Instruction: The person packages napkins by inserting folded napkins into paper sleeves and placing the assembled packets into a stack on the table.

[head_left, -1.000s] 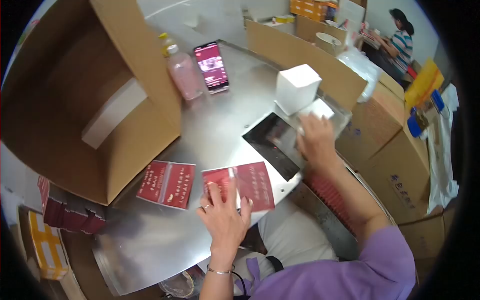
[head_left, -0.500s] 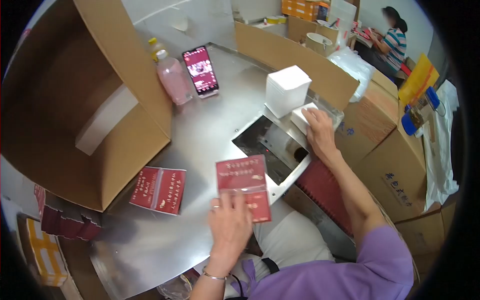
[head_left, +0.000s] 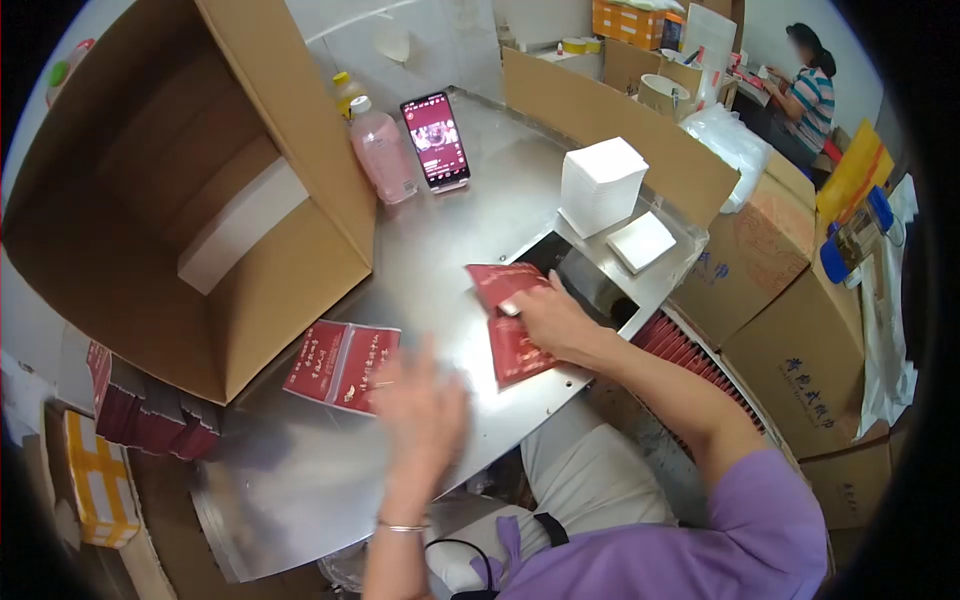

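My right hand (head_left: 562, 318) is closed over a red printed tissue packet (head_left: 516, 350), above the front of the opening in the metal table. A small white edge, perhaps folded tissue, shows by its fingertips; the rest is hidden under the hand. My left hand (head_left: 422, 415) is smeared by motion over the metal table (head_left: 290, 480). It is nearest to a second red packet (head_left: 342, 366) with a pale strip across it, lying flat. Behind the opening (head_left: 590, 275) stand a tall stack of white folded tissues (head_left: 600, 187) and a low white stack (head_left: 641, 242).
An open cardboard box (head_left: 300, 190) stands on the left, with stacked red packets (head_left: 155, 420) below it. A phone (head_left: 436, 140) and a pink bottle (head_left: 383, 155) are at the back. More red packets (head_left: 690, 365) fill a tray on the right, near cartons (head_left: 790, 370). Another person (head_left: 805, 100) sits far back.
My right hand has left the low white stack and come onto the red packet, which my left hand has let go. My left hand has moved left towards the other packet. The view has shifted.
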Demonstrator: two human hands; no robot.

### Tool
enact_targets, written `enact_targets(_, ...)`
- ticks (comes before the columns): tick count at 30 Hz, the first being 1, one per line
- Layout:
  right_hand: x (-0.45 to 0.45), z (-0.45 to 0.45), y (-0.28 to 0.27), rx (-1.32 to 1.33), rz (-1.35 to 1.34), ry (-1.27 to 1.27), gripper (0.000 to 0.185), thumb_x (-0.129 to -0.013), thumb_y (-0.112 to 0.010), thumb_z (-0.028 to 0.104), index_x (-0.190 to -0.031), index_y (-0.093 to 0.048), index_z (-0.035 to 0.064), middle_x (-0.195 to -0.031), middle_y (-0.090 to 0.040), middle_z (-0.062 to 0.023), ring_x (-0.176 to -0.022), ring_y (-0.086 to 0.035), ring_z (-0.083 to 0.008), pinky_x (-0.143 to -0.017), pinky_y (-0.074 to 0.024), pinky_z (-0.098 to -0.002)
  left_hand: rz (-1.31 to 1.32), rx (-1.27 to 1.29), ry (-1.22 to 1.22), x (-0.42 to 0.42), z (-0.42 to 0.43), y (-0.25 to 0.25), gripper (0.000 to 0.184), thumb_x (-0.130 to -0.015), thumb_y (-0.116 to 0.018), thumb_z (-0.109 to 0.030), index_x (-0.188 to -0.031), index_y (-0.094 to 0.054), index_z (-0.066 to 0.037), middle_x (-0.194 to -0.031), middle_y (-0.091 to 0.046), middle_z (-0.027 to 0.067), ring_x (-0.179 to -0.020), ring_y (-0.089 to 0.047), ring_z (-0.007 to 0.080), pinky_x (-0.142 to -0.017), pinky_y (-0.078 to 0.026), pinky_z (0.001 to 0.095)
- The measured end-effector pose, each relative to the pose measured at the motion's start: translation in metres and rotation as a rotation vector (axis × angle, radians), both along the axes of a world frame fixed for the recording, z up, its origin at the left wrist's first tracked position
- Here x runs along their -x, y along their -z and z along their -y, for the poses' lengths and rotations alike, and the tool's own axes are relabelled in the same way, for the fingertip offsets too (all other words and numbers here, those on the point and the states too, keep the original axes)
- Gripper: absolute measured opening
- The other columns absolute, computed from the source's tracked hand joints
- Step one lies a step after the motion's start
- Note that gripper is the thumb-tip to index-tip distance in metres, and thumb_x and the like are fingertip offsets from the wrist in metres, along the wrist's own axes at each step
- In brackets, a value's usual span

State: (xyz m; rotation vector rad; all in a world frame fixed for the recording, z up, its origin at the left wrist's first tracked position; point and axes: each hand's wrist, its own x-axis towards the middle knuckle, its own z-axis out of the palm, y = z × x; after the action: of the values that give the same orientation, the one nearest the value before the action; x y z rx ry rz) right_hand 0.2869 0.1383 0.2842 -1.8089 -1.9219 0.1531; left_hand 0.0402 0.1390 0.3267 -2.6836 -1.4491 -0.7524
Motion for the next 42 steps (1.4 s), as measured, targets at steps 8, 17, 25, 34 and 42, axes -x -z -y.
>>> enact_targets(8, -0.052, 0.055, -0.03, -0.32, 0.17, 0.255, 0.015, -0.079, -0.063, 0.006, -0.093, -0.066, 0.0029, -0.072, -0.065, -0.0174, -0.067, -0.066, -0.0376, -0.064, -0.0513, -0.0477, -0.221, 0.191, -0.01, 0.069, 0.026, -0.003, 0.047, -0.085, -0.051, 0.005, -0.132, -0.049, 0.004, -0.144, -0.044, 0.0335, -0.133, -0.043, 0.05, -0.113, -0.033, 0.055)
enact_targets(17, -0.122, 0.05, -0.004, -0.36, 0.36, 0.536, 0.022, -0.089, -0.065, 0.019, -0.076, -0.065, 0.0015, -0.084, -0.056, -0.0123, -0.088, -0.056, -0.0299, -0.077, -0.0429, -0.0441, -0.087, 0.107, -0.198, 0.058, 0.023, 0.004, 0.021, -0.089, -0.063, -0.005, -0.11, -0.06, -0.006, -0.106, -0.061, 0.0148, -0.103, -0.055, 0.0358, -0.1, -0.037, 0.0519)
enact_targets(25, -0.132, 0.054, -0.008, -0.554, 0.153, 0.48, 0.033, -0.079, -0.063, -0.002, -0.111, -0.069, 0.0034, -0.099, -0.063, -0.016, -0.095, -0.061, -0.0355, -0.081, -0.0492, -0.0455, 0.14, 0.019, 0.002, 0.05, 0.031, -0.007, 0.012, -0.086, -0.065, -0.009, -0.098, -0.064, -0.009, -0.091, -0.06, 0.0118, -0.096, -0.056, 0.0329, -0.095, -0.035, 0.0528)
enact_targets(34, 0.066, 0.106, -0.02, -0.419, 0.218, -0.49, 0.038, -0.085, -0.066, 0.021, -0.122, -0.065, 0.0099, -0.109, -0.061, -0.0144, -0.112, -0.06, -0.0318, -0.112, -0.0281, -0.0689, 0.104, 0.162, 0.178, 0.003, 0.045, 0.009, 0.076, -0.064, -0.081, -0.033, -0.129, -0.057, -0.004, -0.147, -0.037, 0.0299, -0.128, -0.04, 0.0467, -0.106, -0.031, 0.0604)
enact_targets(42, 0.054, 0.068, -0.033, -0.379, -0.1, -0.385, 0.022, -0.075, -0.064, 0.009, -0.097, -0.064, 0.0034, -0.086, -0.062, -0.013, -0.084, -0.063, -0.0345, -0.098, -0.0456, -0.054, -0.011, 0.062, 0.129, -0.018, 0.037, 0.003, 0.068, -0.072, -0.077, -0.038, -0.13, -0.059, -0.006, -0.151, -0.041, 0.024, -0.141, -0.033, 0.0468, -0.106, -0.028, 0.0598)
